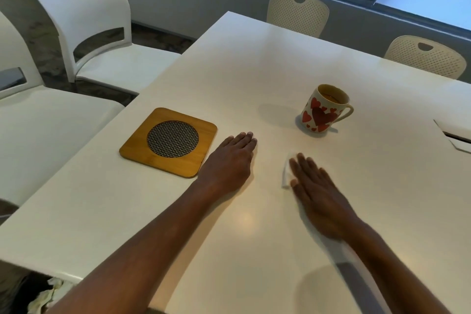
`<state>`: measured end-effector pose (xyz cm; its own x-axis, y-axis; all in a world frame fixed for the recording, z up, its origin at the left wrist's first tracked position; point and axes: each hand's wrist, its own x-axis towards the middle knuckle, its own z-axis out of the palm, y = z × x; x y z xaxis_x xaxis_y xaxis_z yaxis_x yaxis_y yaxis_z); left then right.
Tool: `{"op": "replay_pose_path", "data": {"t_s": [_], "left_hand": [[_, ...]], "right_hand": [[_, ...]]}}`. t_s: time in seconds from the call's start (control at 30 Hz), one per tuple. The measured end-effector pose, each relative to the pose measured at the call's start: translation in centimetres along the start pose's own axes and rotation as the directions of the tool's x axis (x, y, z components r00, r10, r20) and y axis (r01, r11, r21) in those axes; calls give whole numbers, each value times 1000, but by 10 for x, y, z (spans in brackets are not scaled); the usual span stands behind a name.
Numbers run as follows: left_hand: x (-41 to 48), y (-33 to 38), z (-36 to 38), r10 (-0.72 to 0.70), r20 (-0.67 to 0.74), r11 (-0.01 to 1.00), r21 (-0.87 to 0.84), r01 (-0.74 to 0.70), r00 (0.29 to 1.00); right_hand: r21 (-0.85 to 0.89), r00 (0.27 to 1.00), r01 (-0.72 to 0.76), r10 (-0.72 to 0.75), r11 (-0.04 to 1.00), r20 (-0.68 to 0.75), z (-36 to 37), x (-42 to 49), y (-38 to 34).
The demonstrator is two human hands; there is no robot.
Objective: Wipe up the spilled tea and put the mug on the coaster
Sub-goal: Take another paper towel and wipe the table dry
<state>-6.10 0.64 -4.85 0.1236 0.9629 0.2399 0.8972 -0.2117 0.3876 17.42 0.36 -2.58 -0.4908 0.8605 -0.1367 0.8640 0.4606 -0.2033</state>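
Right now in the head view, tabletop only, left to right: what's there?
Wooden coaster → left hand, flat on the table → white tissue peeking from under the right hand → heart-print mug, standing farther back, tea inside.

Both hands flat (fingers extended): left hand (230,160), right hand (316,194).
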Motion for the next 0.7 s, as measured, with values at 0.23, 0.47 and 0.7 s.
{"op": "replay_pose_path", "data": {"t_s": [0.23, 0.47, 0.7], "left_hand": [[2, 1, -3, 6, 51, 1000, 3, -6, 999], [1, 2, -6, -31, 12, 998, -61, 32, 999], [-2, 3, -7, -60, -8, 989, -133, 58, 998]], "right_hand": [[37, 996, 87, -88, 996, 30, 5, 39, -32], [58, 968, 249, -249, 967, -7, 17, -29, -56], [133, 994, 20, -5, 991, -108, -1, -19, 9]]}}
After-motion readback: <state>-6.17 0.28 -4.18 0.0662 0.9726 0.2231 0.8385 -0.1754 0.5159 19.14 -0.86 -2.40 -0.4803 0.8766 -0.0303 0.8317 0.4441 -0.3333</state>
